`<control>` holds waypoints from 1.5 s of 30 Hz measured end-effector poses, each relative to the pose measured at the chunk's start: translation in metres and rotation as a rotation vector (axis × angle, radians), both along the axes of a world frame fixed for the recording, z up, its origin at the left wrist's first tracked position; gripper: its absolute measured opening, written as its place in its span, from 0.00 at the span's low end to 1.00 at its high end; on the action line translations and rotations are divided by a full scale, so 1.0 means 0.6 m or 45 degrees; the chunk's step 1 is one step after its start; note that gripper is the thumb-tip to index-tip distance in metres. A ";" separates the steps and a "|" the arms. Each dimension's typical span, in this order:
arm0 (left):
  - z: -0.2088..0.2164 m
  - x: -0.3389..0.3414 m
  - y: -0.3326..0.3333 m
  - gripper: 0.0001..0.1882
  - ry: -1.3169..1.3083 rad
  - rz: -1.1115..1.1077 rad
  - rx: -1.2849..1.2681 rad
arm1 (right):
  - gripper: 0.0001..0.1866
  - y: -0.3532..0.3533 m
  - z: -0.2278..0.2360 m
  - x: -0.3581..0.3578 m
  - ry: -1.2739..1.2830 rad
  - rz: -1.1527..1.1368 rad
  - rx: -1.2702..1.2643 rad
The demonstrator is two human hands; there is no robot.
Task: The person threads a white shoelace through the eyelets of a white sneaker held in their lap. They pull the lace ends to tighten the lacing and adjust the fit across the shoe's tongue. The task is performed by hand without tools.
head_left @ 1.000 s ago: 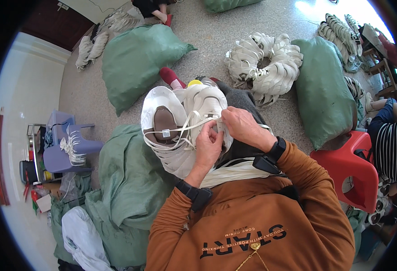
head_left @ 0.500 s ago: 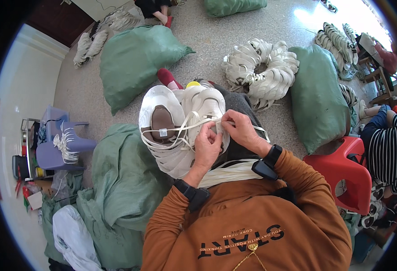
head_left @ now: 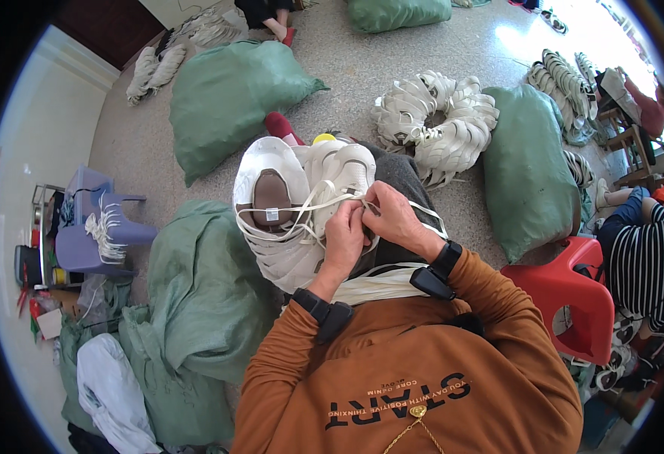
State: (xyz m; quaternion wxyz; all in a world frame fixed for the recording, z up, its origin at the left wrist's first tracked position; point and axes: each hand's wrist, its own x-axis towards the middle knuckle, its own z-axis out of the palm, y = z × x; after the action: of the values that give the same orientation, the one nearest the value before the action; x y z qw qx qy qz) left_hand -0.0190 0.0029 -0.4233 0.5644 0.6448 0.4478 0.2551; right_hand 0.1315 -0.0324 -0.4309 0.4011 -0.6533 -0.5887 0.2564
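Both my hands meet over a white shoe upper (head_left: 352, 168) on my lap. My right hand (head_left: 398, 221) is closed in a pinch on a cream shoelace (head_left: 318, 201) at the upper's lacing edge. Close beside it, my left hand (head_left: 344, 238) grips the edge of the upper, its fingertips bent and partly hidden. Loops of lace trail leftward across another white upper (head_left: 244, 168) with a brown inside and a small white label. Below these, more nested uppers (head_left: 296, 265) fan out. A bundle of cream laces (head_left: 381, 284) lies across my lap.
A ring of white uppers (head_left: 464, 147) lies on the floor ahead. Stuffed green sacks (head_left: 237, 98) stand around, one (head_left: 529, 174) at right. A red stool (head_left: 555, 291) is at my right, a purple chair (head_left: 113, 234) with laces at left. People sit at far right and far back.
My right hand has drawn in and down toward my left hand, so their fingers now nearly touch at the upper's edge. The view has shifted slightly.
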 end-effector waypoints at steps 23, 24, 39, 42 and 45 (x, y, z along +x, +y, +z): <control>0.063 -0.100 0.042 0.10 0.360 -0.120 1.071 | 0.08 0.033 0.037 0.020 -0.421 0.245 0.442; 0.058 -0.086 0.042 0.11 0.400 -0.140 1.161 | 0.08 0.027 0.035 0.019 -0.279 0.259 0.317; 0.041 -0.038 0.085 0.03 0.580 -0.396 1.483 | 0.12 -0.005 0.026 -0.019 -0.325 0.141 0.124; 0.052 -0.079 0.066 0.04 0.605 -0.558 1.469 | 0.09 0.000 0.012 -0.017 -0.309 0.120 0.077; 0.093 -0.163 0.016 0.06 0.790 -0.784 1.278 | 0.08 0.000 0.007 -0.010 -0.286 0.110 0.154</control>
State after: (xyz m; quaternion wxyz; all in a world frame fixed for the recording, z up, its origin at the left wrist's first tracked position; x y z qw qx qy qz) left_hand -0.1170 0.0126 -0.3678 0.0877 0.9714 0.2118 0.0623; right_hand 0.1255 -0.0325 -0.4268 0.3598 -0.6267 -0.6717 0.1628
